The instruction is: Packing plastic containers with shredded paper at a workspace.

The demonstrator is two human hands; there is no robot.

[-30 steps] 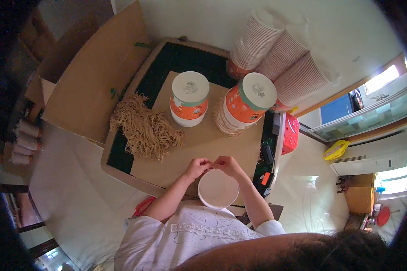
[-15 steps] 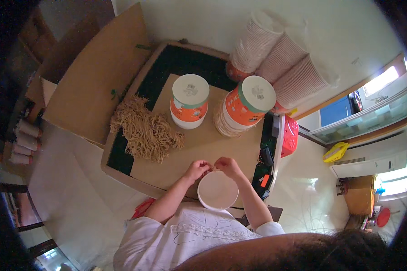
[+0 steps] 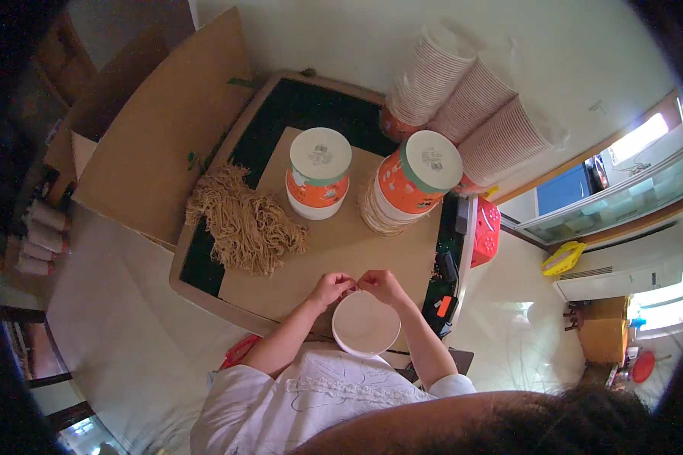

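Close to my body a white paper bucket (image 3: 366, 324) stands with its round opening or end toward me. At its far rim my left hand (image 3: 332, 289) and my right hand (image 3: 382, 286) nearly meet, fingertips pinched on what looks like a thin tan cord; most of it is hidden by the fingers. Beyond them lies a tangled bundle of tan cords (image 3: 243, 220), to the left. An upside-down orange and white bucket (image 3: 317, 189) stands in the middle. To its right is another orange bucket (image 3: 410, 182), with tan cords looped around its lower part.
Flat cardboard (image 3: 326, 254) covers much of the dark green tabletop (image 3: 311, 102). Tall wrapped stacks of nested buckets (image 3: 474, 95) lean by the wall. A big cardboard box (image 3: 167, 129) rises at left. A red basket (image 3: 486, 233) and small dark tools (image 3: 448, 267) sit at right.
My two hands have shifted slightly, the right one a little to the left, and the fingertips are closer together. The bucket and the things on the table stay put.
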